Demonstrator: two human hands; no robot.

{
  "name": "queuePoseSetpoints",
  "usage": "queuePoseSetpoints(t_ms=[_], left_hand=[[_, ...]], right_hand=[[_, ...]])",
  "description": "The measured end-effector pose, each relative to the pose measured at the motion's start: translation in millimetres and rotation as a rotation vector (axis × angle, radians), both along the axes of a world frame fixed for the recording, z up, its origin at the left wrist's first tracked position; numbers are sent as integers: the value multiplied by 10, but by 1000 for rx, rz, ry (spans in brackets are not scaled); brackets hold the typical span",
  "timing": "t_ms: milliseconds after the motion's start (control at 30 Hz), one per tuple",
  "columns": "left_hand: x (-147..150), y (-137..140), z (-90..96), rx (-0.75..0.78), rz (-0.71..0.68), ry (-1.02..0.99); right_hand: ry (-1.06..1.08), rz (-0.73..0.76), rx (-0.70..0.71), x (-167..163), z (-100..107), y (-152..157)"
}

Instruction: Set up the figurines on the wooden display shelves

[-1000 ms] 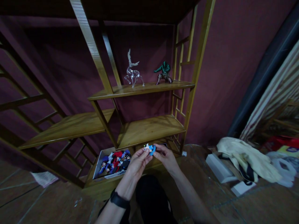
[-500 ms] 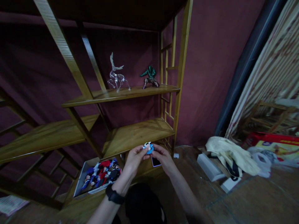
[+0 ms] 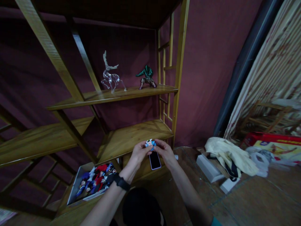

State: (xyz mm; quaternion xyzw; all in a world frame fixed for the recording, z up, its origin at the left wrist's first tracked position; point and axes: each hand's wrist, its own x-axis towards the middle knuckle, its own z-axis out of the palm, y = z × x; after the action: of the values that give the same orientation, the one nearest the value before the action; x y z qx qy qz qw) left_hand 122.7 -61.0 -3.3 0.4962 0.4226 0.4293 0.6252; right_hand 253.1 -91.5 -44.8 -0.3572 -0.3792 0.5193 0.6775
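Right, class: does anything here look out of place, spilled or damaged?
Nothing looks plainly spilled or damaged, though the held figurine is too small to judge. Oddest is the cream cloth at right, crumpled beside a plastic bag instead of folded.

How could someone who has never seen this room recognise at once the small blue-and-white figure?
Find the wooden shelf unit, then look low in front of its right side, where the left hand and right hand are close together. The small blue-and-white figure is between them. Unlike the figures piled in the open box to the left, it is held up in both hands.
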Motion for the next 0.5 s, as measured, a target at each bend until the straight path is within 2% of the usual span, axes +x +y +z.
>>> queuePoseSetpoints(t_ms=[167, 300, 367, 500], left_hand=[[83, 173, 16, -78, -4, -67], [185, 371, 28, -104, 41, -97], [272, 481, 10, -69, 76, -81], [489, 682, -57, 101, 124, -18]], right_hand=[[77, -6, 3, 80, -28, 53], [44, -39, -65, 218, -108, -9], [21, -59, -95, 291, -170, -79], [-4, -112, -149, 409, -327, -256]])
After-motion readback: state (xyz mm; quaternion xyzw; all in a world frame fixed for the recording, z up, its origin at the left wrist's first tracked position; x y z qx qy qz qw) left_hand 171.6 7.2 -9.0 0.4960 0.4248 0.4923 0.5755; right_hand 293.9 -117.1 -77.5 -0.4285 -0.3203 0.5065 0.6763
